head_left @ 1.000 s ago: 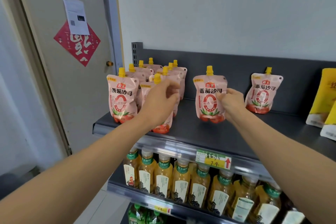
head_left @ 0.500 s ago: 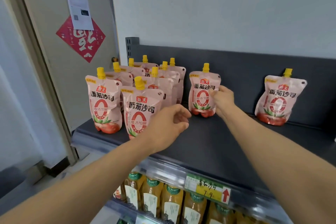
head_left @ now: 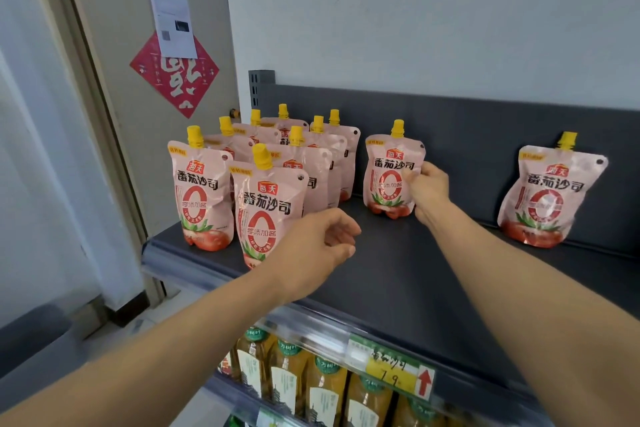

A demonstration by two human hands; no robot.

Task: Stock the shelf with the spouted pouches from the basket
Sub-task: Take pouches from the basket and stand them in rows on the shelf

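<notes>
My right hand (head_left: 427, 189) pinches the right edge of a spouted pouch (head_left: 391, 177) standing near the shelf's (head_left: 398, 274) back wall; my left hand (head_left: 318, 246) hangs open and empty beside the front pouch (head_left: 265, 211); I should seat its base flat, label forward, before letting go

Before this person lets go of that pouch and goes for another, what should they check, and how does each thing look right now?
1. Held pouch upright on the shelf: ok, the right hand grips its side.
2. Left hand free: ok, fingers open, holding nothing.
3. Front pouch near the left hand standing: ok, upright.
4. Room beside the held pouch: ok, bare shelf stretches to the lone pouch at the right.
5. Lone pouch upright: not ok, it leans against the back panel.
6. Pouches left in the basket: cannot tell, no basket in view.
</notes>
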